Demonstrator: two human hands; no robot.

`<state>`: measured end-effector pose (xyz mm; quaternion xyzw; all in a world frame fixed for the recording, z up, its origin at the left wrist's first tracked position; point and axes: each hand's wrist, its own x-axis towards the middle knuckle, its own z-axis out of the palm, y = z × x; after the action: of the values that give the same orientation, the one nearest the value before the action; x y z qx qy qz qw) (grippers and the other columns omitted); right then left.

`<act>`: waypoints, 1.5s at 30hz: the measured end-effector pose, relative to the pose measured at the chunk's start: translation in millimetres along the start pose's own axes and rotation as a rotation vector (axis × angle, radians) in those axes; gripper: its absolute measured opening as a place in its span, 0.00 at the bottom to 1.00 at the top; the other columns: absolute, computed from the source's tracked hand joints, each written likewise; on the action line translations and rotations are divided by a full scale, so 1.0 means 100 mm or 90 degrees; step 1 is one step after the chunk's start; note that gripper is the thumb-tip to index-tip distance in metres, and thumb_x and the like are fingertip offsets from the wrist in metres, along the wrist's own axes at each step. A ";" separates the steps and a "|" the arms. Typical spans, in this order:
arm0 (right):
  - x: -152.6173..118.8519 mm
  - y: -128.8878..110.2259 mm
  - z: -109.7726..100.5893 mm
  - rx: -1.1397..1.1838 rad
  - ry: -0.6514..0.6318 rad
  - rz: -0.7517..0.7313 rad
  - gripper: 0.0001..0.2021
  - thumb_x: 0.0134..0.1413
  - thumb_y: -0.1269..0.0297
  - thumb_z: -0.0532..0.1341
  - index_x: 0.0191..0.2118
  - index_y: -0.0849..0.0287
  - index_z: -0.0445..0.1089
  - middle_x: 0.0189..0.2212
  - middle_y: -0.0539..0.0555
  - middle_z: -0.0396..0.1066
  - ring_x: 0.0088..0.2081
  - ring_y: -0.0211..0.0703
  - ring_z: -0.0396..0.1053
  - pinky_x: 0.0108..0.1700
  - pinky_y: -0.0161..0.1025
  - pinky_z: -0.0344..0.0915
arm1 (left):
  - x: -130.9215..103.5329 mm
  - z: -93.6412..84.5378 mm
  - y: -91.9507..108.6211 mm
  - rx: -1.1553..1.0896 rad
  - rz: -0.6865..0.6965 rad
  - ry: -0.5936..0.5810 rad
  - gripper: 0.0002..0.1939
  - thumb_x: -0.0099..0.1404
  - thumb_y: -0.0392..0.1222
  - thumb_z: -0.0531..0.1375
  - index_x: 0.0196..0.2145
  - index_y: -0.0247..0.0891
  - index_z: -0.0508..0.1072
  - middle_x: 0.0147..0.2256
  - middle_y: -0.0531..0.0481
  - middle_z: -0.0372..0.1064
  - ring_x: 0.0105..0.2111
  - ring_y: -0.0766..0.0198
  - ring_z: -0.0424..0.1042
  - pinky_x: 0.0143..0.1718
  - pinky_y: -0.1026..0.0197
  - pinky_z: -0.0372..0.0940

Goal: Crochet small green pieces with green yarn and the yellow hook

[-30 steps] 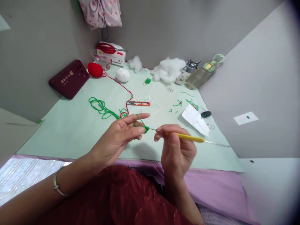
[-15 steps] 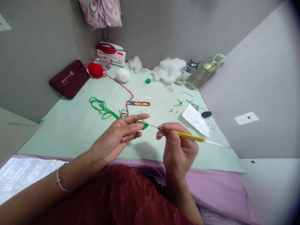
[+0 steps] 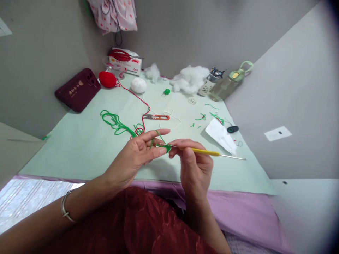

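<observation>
- Left hand (image 3: 129, 157): thumb and fingers pinch the small green crochet piece (image 3: 168, 148); the index finger extends, with a green strand (image 3: 161, 137) running from it down to the piece.
- Right hand (image 3: 196, 165): gripping the hook (image 3: 203, 151) by its yellow handle, much like a pen; one metal end meets the green crochet piece, the other points out to the right.
- Green crochet piece: held above the near part of the surface (image 3: 79, 151), between the two hands; its stitches are too small to make out.
- Green yarn (image 3: 114, 121): loose loops on the surface, beyond the left hand.
- Snips (image 3: 160, 117): orange-handled, lying beyond the hands, blades toward the left; a red strand passes by the blade tips and leads back to the red ball (image 3: 107, 79).
- White ball (image 3: 138, 85): to the right of the red ball, near it.
- Green bobble (image 3: 166, 91): small, lying in front of the white stuffing (image 3: 189, 79).
- Pen cup (image 3: 207, 86) and bottle (image 3: 227, 84): side by side at the far right; the bottle has a green lid.
- White paper (image 3: 220, 135): right of the hands, near green yarn scraps (image 3: 217, 117).
</observation>
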<state>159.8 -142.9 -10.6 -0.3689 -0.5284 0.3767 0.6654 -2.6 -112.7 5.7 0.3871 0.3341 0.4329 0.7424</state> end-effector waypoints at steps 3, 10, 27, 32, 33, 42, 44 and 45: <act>0.01 0.00 0.00 -0.014 0.004 -0.026 0.08 0.68 0.63 0.62 0.42 0.53 0.81 0.37 0.52 0.79 0.32 0.38 0.75 0.35 0.40 0.73 | 0.00 -0.01 0.02 -0.025 -0.033 0.002 0.26 0.60 0.40 0.74 0.56 0.46 0.80 0.34 0.54 0.73 0.30 0.69 0.64 0.33 0.66 0.58; 0.10 0.05 -0.08 0.071 0.060 0.061 0.10 0.68 0.61 0.62 0.36 0.57 0.77 0.29 0.51 0.76 0.25 0.34 0.70 0.27 0.32 0.70 | 0.00 -0.04 0.07 -0.082 -0.094 -0.056 0.21 0.60 0.39 0.72 0.52 0.43 0.83 0.30 0.56 0.68 0.23 0.73 0.53 0.29 0.65 0.55; 0.03 0.02 -0.02 0.012 0.007 -0.005 0.09 0.71 0.61 0.58 0.40 0.55 0.74 0.37 0.53 0.82 0.30 0.38 0.76 0.34 0.39 0.76 | -0.03 -0.05 -0.03 0.053 0.039 0.005 0.17 0.62 0.43 0.73 0.50 0.49 0.84 0.35 0.54 0.71 0.38 0.65 0.69 0.48 0.63 0.63; 0.01 -0.03 -0.06 -0.059 -0.027 -0.012 0.10 0.73 0.62 0.55 0.42 0.55 0.73 0.38 0.54 0.82 0.31 0.39 0.78 0.37 0.42 0.77 | -0.04 -0.07 -0.04 0.087 0.052 0.009 0.19 0.63 0.43 0.72 0.52 0.49 0.83 0.34 0.53 0.70 0.37 0.64 0.68 0.43 0.62 0.63; 0.00 -0.05 -0.06 -0.093 -0.029 -0.035 0.10 0.73 0.63 0.55 0.43 0.55 0.74 0.38 0.54 0.81 0.32 0.40 0.78 0.37 0.43 0.77 | -0.04 -0.08 -0.04 0.101 0.059 0.014 0.19 0.63 0.43 0.72 0.52 0.49 0.83 0.34 0.53 0.70 0.36 0.64 0.67 0.42 0.62 0.63; -0.08 -0.02 -0.05 -0.345 -0.106 -0.298 0.12 0.69 0.73 0.57 0.51 0.53 0.75 0.38 0.54 0.81 0.46 0.46 0.80 0.44 0.45 0.78 | -0.10 0.03 -0.03 0.290 0.201 0.157 0.15 0.62 0.37 0.70 0.46 0.48 0.85 0.33 0.55 0.71 0.29 0.67 0.62 0.42 0.60 0.63; -0.10 0.02 -0.04 -0.390 -0.102 -0.320 0.13 0.69 0.73 0.58 0.52 0.53 0.75 0.40 0.55 0.81 0.44 0.45 0.80 0.43 0.43 0.78 | -0.12 0.06 -0.05 0.319 0.262 0.175 0.14 0.61 0.35 0.70 0.44 0.48 0.85 0.33 0.55 0.72 0.25 0.69 0.57 0.40 0.59 0.63; -0.11 0.05 -0.03 -0.431 -0.089 -0.339 0.14 0.68 0.74 0.59 0.53 0.51 0.75 0.41 0.55 0.81 0.44 0.45 0.80 0.42 0.43 0.78 | -0.12 0.07 -0.06 0.304 0.261 0.173 0.15 0.61 0.34 0.70 0.45 0.48 0.85 0.33 0.55 0.71 0.25 0.69 0.57 0.39 0.60 0.63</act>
<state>160.5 -150.8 -20.1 -0.3908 -0.7423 0.0218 0.5438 0.8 -127.0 5.9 0.5477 0.4373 0.5303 0.4770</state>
